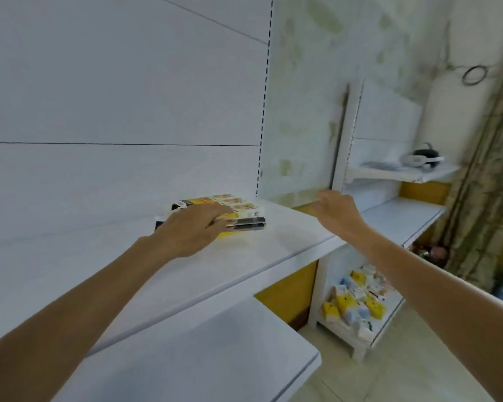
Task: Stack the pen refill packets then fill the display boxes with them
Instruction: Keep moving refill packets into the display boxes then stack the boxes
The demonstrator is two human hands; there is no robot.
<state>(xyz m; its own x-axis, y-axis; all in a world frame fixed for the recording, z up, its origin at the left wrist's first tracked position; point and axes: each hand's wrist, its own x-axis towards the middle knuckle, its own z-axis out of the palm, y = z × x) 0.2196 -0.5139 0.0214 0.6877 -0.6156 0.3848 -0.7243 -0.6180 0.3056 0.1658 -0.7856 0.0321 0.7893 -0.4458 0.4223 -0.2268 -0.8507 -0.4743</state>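
A yellow display box (230,205) holding pen refill packets sits at the back right of a white shelf (288,242). My left hand (192,227) lies over its near side and grips a flat bundle of refill packets (246,223), whose grey edges stick out to the right of my fingers. The box's left part is hidden under the hand. My right hand (336,208) hovers past the shelf's right end with fingers loosely curled and nothing in it. The frame is blurred.
A lower white shelf (215,358) juts out in front of me. To the right stands a second white rack (389,210) with a headset (424,158) on top and several small yellow and blue boxes (357,300) on its bottom shelf. A curtain (482,169) hangs far right.
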